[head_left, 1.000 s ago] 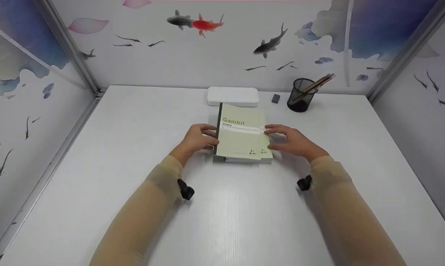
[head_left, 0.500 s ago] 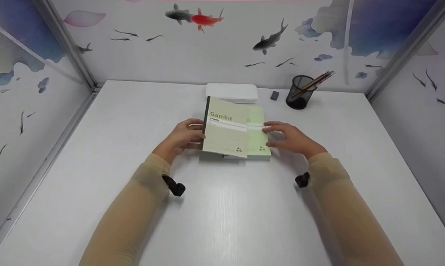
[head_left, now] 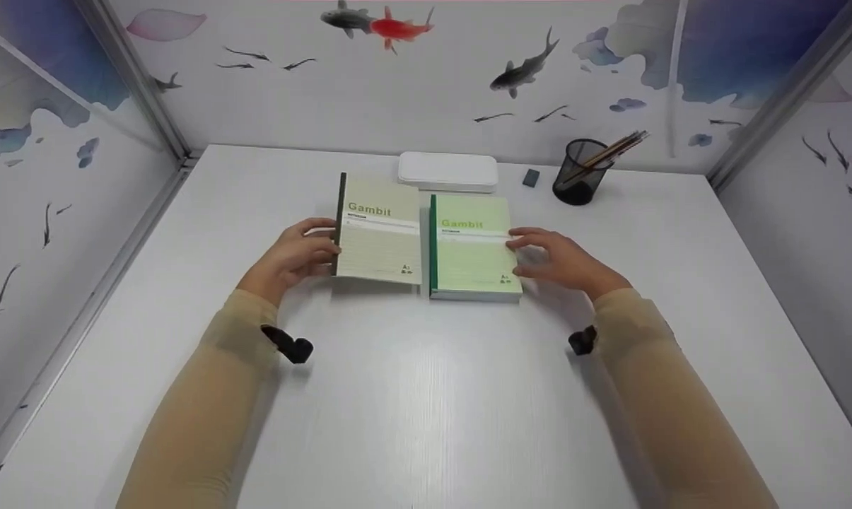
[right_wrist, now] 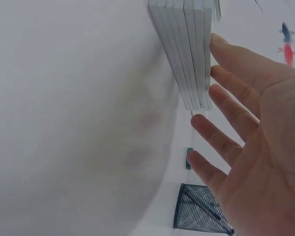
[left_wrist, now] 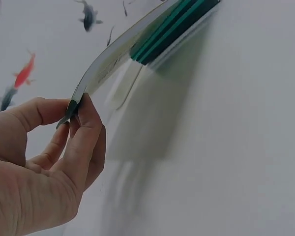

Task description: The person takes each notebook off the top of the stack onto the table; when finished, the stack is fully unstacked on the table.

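Note:
My left hand (head_left: 290, 260) pinches a pale beige-green "Gambit" notebook (head_left: 377, 247) by its dark spine, between thumb and fingers. In the left wrist view this notebook (left_wrist: 110, 51) is raised off the table, bends upward and casts a shadow. To its right lies a stack of light green notebooks (head_left: 471, 265) with green spines. My right hand (head_left: 565, 261) is at the stack's right side, fingers spread and gently bent. The right wrist view shows the page edges of several stacked notebooks (right_wrist: 179, 49), with the fingertips right at the top cover's edge.
Behind the notebooks sits a white flat case (head_left: 448, 170). A small dark eraser-like block (head_left: 531, 177) lies beside it, then a black mesh cup (head_left: 578, 177) with pencils. Printed wall panels (head_left: 411, 92) enclose the white table (head_left: 426, 396) at the back and sides.
My left hand has drawn the top notebook leftward off the stack, uncovering the green notebook beneath. My right hand has stayed at the stack's right edge.

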Action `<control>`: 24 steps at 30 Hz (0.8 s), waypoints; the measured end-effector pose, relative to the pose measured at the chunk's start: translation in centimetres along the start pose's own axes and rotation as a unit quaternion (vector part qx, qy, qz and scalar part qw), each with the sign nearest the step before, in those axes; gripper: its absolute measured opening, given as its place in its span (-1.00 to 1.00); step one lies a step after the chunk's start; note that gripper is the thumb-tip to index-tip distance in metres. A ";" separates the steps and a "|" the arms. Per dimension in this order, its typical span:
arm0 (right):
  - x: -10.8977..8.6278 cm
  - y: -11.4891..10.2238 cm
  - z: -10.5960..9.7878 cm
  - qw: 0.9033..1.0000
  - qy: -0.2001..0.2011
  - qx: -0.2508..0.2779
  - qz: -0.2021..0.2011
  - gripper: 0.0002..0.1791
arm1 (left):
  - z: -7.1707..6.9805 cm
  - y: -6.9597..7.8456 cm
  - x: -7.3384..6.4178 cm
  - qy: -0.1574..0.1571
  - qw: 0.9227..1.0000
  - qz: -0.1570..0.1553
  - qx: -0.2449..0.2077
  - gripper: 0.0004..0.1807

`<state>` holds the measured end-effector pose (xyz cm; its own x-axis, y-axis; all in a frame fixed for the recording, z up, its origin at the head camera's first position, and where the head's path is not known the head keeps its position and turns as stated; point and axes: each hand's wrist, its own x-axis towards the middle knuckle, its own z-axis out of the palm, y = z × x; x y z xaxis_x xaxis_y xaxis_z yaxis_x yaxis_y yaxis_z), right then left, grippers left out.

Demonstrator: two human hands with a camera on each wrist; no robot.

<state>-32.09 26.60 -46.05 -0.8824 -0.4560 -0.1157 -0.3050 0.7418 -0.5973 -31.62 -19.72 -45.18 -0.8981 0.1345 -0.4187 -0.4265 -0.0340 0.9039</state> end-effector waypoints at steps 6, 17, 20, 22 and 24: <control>-0.2 -0.4 -0.4 1.000 -0.005 -0.010 0.006 -0.43 | -1.6 -0.3 0.3 0.011 0.999 -0.014 0.046 -0.22; 0.0 -0.3 -0.4 1.000 -0.004 -0.016 0.012 -0.43 | -0.6 -0.4 0.0 0.076 0.963 0.033 0.258 -0.31; 0.0 -0.1 -0.2 1.000 -0.004 -0.010 0.006 -0.43 | -0.3 -0.5 -0.3 0.082 0.941 0.050 0.325 -0.34; 0.0 -0.1 -0.1 1.000 -0.002 -0.006 -0.005 -0.43 | -0.3 -0.6 -0.5 0.081 0.924 0.062 0.367 -0.38; -0.1 0.0 0.0 1.000 -0.001 -0.003 -0.013 -0.43 | -0.3 -0.7 -0.6 0.074 0.911 0.066 0.401 -0.40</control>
<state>-31.98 26.62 -46.04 -0.8732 -0.4763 -0.1027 -0.3300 0.7332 -0.5946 -30.80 -20.04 -45.56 -0.9660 0.0442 -0.2546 -0.1515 0.7013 0.6965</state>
